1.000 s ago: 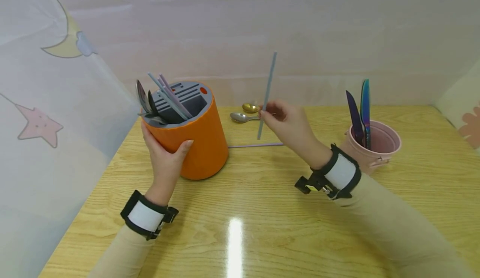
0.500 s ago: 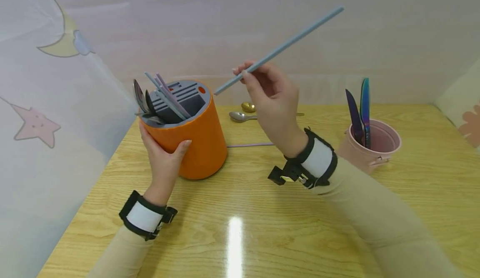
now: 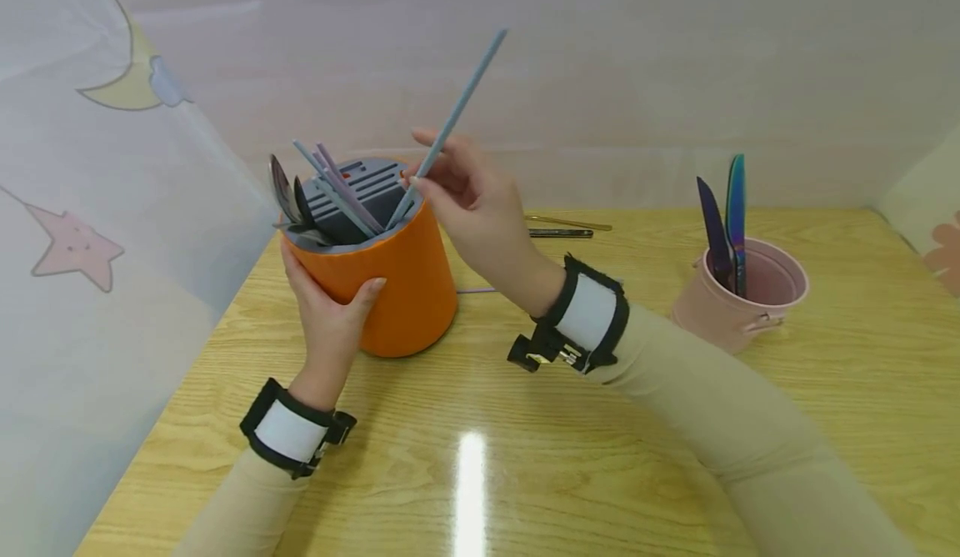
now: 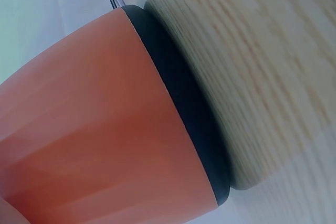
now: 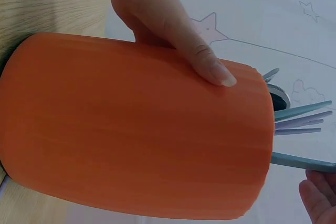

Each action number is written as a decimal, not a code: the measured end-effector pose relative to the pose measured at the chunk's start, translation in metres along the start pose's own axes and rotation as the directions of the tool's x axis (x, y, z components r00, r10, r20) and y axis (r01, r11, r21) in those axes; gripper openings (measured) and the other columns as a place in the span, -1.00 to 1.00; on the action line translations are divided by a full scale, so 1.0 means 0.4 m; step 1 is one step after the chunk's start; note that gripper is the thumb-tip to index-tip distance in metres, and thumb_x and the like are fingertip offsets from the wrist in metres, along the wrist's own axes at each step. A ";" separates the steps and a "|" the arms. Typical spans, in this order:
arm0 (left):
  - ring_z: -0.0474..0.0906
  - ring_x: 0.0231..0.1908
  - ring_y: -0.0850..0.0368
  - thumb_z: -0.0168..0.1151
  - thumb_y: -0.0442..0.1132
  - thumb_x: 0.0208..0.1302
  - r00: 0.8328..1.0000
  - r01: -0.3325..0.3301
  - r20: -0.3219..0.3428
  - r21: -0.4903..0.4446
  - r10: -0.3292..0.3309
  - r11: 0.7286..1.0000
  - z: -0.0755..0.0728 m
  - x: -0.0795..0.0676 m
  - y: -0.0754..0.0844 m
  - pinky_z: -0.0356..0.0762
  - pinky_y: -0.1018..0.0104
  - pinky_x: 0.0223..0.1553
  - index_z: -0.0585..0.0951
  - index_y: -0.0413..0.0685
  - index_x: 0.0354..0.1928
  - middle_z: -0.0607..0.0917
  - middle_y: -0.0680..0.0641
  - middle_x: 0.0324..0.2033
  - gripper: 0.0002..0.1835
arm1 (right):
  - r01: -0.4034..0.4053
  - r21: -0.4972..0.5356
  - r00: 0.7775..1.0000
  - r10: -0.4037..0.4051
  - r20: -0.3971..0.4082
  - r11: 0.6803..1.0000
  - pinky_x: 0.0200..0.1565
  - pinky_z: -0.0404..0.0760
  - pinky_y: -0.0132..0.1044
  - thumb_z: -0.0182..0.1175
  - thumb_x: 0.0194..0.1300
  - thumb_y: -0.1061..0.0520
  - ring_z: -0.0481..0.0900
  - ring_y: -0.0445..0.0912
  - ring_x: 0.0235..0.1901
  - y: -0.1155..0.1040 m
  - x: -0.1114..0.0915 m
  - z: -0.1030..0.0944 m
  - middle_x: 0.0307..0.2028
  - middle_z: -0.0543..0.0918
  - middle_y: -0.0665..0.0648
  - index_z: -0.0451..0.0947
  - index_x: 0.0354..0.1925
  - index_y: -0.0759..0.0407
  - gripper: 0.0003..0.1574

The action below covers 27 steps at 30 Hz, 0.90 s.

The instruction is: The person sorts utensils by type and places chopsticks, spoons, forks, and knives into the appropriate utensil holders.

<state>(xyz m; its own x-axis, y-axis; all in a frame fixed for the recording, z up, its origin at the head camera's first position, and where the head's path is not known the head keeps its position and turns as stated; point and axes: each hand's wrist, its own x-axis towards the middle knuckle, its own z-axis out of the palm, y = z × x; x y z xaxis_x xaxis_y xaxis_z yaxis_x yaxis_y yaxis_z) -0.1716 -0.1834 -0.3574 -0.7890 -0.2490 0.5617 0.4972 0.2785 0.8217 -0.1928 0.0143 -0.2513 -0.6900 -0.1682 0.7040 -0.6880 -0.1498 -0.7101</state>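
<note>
My left hand (image 3: 327, 323) grips the side of an orange utensil holder (image 3: 411, 294), thumb across its front and fingers behind, hidden. The holder stands on the table with a grey slotted top. Between thumb and fingers of my right hand (image 3: 483, 223) is a light blue straw (image 3: 471, 88), slanted up to the right. Its lower end is inside the holder's open compartment. Blue and lilac straws (image 3: 347, 194) lean in that compartment, with dark metal spoons (image 3: 282, 186) at its left. In the right wrist view, the held straw (image 5: 299, 161) passes the holder's rim beside the other straws.
A pink bucket (image 3: 697, 315) with dark purple and rainbow-coloured knives (image 3: 736, 215) stands on the right. Behind my right hand lie a gold handle (image 3: 573, 223) and a dark handle (image 3: 562, 233). A lilac straw (image 3: 476, 290) lies on the table, partly hidden by my right arm.
My right hand has lifted the blue straw and carried it left to the holder, tilting it and lowering its end into the compartment. My left hand keeps its grip.
</note>
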 end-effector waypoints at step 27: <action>0.10 0.45 0.06 0.39 0.57 -0.27 1.000 0.028 -0.004 0.018 -0.028 0.999 -0.004 -0.006 0.007 0.04 0.21 0.48 -0.26 -0.13 0.59 0.00 -0.05 0.55 0.58 | -0.057 -0.425 0.955 0.173 0.241 0.903 -0.06 0.57 -0.36 0.21 0.42 0.27 0.61 -0.01 -0.19 0.028 0.022 0.039 -0.20 0.69 0.23 0.59 -0.02 0.36 -0.78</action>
<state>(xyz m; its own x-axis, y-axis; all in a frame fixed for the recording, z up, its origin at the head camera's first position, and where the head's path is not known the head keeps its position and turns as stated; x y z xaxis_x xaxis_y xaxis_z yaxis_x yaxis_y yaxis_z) -0.1677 -0.1835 -0.3563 -0.8008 -0.2606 0.5392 0.4685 0.2882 0.8351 -0.2029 -0.0038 -0.2533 -0.7241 -0.4212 0.5461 -0.6778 0.2883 -0.6764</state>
